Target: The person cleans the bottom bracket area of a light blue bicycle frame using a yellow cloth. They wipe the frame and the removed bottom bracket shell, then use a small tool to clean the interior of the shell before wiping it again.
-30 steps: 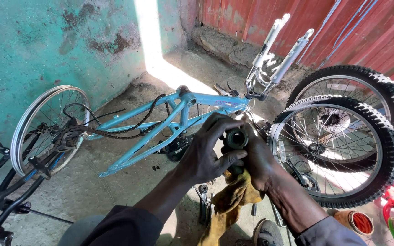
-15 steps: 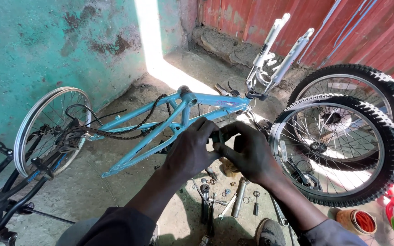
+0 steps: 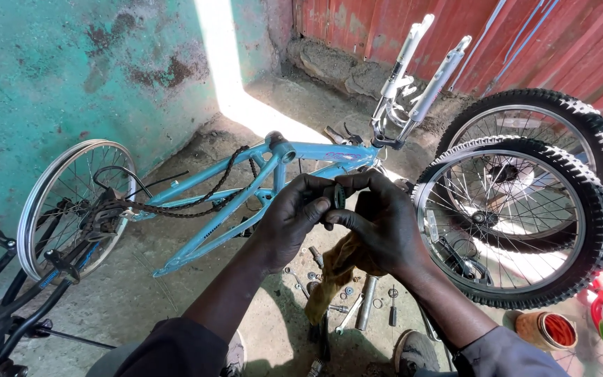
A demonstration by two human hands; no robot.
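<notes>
Small dark ring-shaped part sits pinched between the fingers of both hands, left hand and right hand, above a yellow rag, tools on the floor, just before the blue bicycle frame.

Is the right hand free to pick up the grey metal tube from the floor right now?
Probably not as it stands: the right hand and left hand are both pinching a small dark part. The metal tube lies below, uncovered beside a yellow rag.
</notes>
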